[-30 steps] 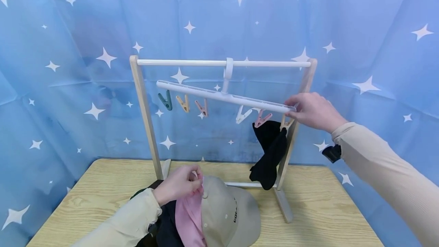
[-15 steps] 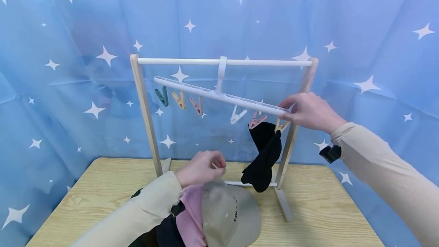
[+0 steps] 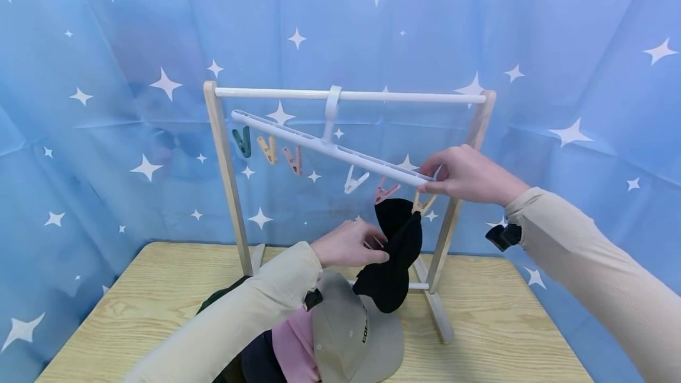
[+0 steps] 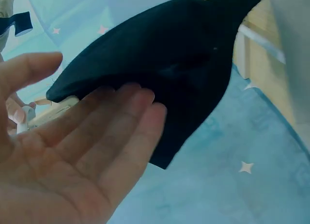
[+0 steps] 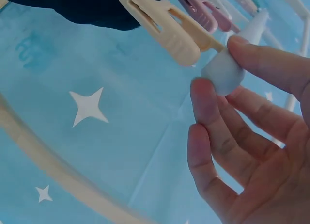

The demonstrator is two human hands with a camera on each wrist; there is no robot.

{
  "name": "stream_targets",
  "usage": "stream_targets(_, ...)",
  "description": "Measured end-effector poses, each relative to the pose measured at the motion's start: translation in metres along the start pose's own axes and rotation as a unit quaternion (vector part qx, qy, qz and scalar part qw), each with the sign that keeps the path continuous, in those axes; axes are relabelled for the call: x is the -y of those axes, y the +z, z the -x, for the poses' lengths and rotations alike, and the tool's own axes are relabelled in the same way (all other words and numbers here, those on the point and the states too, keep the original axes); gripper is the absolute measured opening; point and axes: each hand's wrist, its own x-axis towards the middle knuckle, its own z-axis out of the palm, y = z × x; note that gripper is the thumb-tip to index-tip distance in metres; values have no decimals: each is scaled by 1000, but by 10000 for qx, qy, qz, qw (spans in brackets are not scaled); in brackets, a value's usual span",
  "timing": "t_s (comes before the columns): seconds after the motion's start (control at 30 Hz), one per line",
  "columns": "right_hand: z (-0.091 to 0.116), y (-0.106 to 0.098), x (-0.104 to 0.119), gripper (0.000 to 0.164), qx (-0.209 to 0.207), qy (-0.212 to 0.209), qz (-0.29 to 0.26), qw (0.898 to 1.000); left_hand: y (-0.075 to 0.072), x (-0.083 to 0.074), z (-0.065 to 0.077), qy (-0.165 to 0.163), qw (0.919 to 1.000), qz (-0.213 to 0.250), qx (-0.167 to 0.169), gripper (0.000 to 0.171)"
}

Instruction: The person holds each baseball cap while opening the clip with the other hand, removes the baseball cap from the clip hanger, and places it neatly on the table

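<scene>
My right hand (image 3: 470, 176) pinches the low right end of a white clip hanger (image 3: 298, 136), which hooks over the rack's top rod and tilts down to the right. In the right wrist view, thumb and fingertips hold the hanger's rounded end (image 5: 223, 76) beside a yellow clip (image 5: 164, 32). A black sock (image 3: 396, 270) hangs from the pink clip (image 3: 384, 194) and yellow clip (image 3: 422, 203) at that end. My left hand (image 3: 351, 244) is at the sock's left side. The left wrist view shows its fingers nearly straight against the cloth, thumb apart.
A wooden rack (image 3: 217, 152) with a white top rod (image 3: 266, 93) stands on the table (image 3: 495, 318). In front lie a beige cap (image 3: 340, 324), a pink cloth (image 3: 295, 341) and dark items (image 3: 260, 359). Green (image 3: 242, 142) and white (image 3: 355, 180) clips also hang from the hanger.
The hanger and its sock have shifted left along the rod with my right hand, tilting more. My left hand has moved from the pink cloth up and right to the sock.
</scene>
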Motion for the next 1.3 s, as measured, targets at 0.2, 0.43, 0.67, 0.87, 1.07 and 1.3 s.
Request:
stream_targets(0.2, -4, 2, 8, 19, 118, -70, -195, 9997, -3, -12, -13, 24, 9998, -137, 142, 20)
stream_targets(0.43, -6, 6, 12, 17, 123, -142, -278, 9994, -8, -18, -21, 181, 9996, -220, -63, 23)
stream_targets(0.67, -6, 9, 10, 19, 164, -215, -361, 9990, -9, -16, -22, 272, 9995, -70, -118, 27)
stream_targets(0.87, -5, 5, -3, 37, 1198, -34, -1227, 9852, -11, -18, -21, 468, 9988, 102, -32, 26)
stream_targets(1.07, -5, 9, -26, 46, 2633, 323, -2810, 9223, -12, -19, -20, 509, 9987, 79, -6, 29)
stream_targets(1.3, -4, 22, -44, 35, 2546, 132, -3251, 9107, -12, -20, -19, 345, 9994, 47, 46, 31)
